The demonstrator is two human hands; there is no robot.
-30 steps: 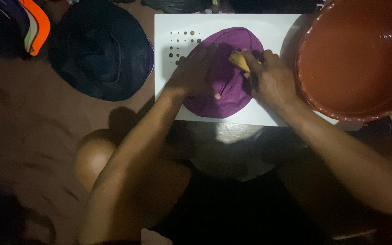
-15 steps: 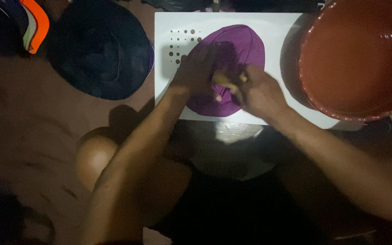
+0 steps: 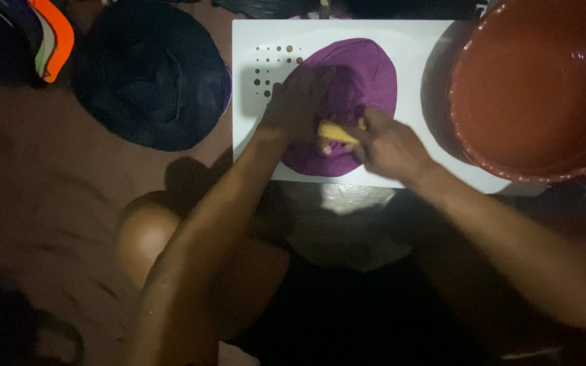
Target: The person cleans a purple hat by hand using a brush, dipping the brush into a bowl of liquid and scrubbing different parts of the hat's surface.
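The right hand (image 3: 389, 144) is curled closed around a small yellow block (image 3: 336, 131), whose smooth, rounded end pokes out to the left of the knuckles and rests against a purple cloth (image 3: 367, 81). The left hand (image 3: 298, 102) lies flat on the same cloth, fingers spread and pressing its left part down, pinching nothing. The cloth is soft and matte, rounded in outline like a cap's crown, with shallow folds running across its top. It lies in the middle of a flat white board (image 3: 415, 47), a smooth rectangle with a cluster of small round holes near its far left corner, just left of the cloth.

At the right, overlapping the board's right end, stands a large reddish-brown basin (image 3: 530, 88), glossy like plastic, with a scalloped, beaded rim. Left of the board, on the dim brown floor, lies a dark blue hat (image 3: 154, 78) of limp, rumpled fabric, round and wide. In the far left corner sits a stack of stiff curved cap brims (image 3: 52, 37), orange, green and white at their edges.
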